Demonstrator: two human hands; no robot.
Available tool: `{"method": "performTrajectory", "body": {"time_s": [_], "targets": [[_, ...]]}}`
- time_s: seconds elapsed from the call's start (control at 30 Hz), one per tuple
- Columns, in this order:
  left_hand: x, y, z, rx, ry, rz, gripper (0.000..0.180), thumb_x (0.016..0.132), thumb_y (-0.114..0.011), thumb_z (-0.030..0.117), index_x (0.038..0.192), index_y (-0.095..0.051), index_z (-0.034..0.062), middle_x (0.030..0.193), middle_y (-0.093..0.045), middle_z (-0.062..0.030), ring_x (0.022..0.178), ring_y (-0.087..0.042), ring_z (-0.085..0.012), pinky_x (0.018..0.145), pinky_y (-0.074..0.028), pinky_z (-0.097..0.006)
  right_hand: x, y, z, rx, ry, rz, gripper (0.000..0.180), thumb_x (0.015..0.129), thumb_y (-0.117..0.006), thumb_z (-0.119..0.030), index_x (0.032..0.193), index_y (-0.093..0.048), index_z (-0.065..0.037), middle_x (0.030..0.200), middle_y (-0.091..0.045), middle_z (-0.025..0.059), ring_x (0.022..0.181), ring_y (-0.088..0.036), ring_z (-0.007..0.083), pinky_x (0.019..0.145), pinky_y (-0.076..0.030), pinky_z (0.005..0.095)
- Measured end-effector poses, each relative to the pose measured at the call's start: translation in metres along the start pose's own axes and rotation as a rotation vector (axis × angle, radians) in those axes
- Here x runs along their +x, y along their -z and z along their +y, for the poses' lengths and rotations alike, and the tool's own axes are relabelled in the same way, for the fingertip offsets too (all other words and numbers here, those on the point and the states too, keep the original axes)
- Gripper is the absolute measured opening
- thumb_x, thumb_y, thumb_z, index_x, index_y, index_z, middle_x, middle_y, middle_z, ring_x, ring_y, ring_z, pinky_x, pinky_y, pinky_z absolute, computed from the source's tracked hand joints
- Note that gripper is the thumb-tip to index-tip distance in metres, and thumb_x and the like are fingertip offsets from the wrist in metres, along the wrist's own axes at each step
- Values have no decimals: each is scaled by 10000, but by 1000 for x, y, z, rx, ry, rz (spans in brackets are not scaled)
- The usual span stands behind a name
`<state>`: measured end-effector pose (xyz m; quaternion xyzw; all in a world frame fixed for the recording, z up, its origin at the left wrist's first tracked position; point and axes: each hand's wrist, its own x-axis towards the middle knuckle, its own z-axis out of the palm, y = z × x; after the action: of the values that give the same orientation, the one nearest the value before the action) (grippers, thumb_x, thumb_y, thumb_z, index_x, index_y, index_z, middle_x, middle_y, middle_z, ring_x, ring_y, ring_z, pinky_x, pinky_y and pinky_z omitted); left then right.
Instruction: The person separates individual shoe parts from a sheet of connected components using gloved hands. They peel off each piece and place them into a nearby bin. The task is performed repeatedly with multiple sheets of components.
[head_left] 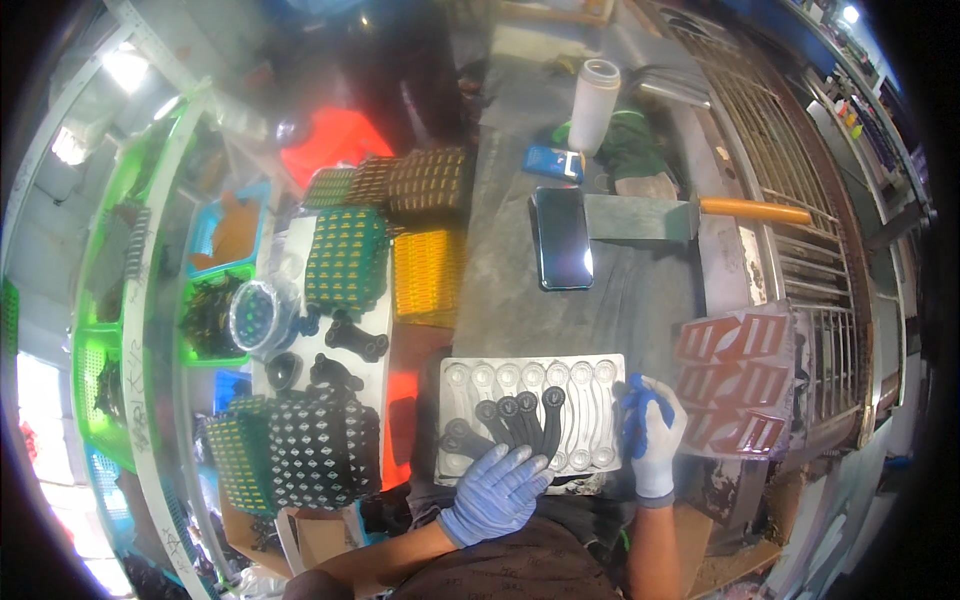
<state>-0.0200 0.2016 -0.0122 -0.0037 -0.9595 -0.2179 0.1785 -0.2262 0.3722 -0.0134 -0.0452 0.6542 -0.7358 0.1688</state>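
A pale metal mould plate (608, 400) with parallel bone-shaped cavities lies in front of me. Several black rubber strips with round ends (529, 408) fan out over its left and middle part. My left hand (497, 495), in a blue glove, is closed over their lower ends at the plate's near edge; the thumb is hidden. Another dark strip (460, 437) lies at the plate's left. Beside the plate's right edge is my right hand (655, 430), in a white glove with blue palm. Its fingers are bent but apart, and I see nothing held.
To the left stand stacks of patterned green (346, 258), yellow (428, 272) and black pieces (322, 450), near a clear round tub (262, 315). Ahead lie a phone (563, 238), a wide blade with an orange handle (640, 217) and a white bottle (595, 105). Brown moulded sheets (735, 380) lie right.
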Motion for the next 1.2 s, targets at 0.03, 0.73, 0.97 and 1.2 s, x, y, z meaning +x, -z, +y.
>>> {"method": "performTrajectory", "body": {"time_s": [0.03, 0.73, 0.97, 1.2], "targets": [[0, 0, 0, -1, 0, 3, 340, 894, -667, 197, 1230, -715, 177, 1321, -704, -26, 1286, -623, -243, 1174, -424, -451, 0, 0, 1, 1, 8, -12, 387, 1013, -646, -206, 1260, -656, 91, 984, -737, 112, 780, -659, 108, 737, -546, 254], [-1, -1, -2, 13, -13, -10, 375, 888, -648, 210, 1257, -711, 180, 1329, -698, -27, 1306, -609, -254, 1188, -401, -465, 0, 1, 3, 13, -36, 21, 377, 1003, -659, -194, 1255, -661, 88, 1037, -744, 106, 792, -643, 89, 746, -533, 242], [-2, -2, -2, 0, -8, -4, 394, 887, -631, 202, 1272, -709, 174, 1324, -699, -36, 1293, -614, -255, 1186, -399, -468, 1, 0, 3, 33, -17, 4, 379, 999, -651, -190, 1249, -659, 94, 1055, -749, 123, 808, -652, 104, 763, -540, 249], [-4, -3, -6, -34, 2, -17, 510, 868, -651, 221, 1370, -644, 132, 1352, -671, -89, 1277, -620, -281, 1181, -407, -472, 2, -2, 0, 35, -12, -6, 344, 1006, -629, -152, 1245, -667, 92, 1020, -748, 111, 786, -640, 89, 725, -524, 229]]}}
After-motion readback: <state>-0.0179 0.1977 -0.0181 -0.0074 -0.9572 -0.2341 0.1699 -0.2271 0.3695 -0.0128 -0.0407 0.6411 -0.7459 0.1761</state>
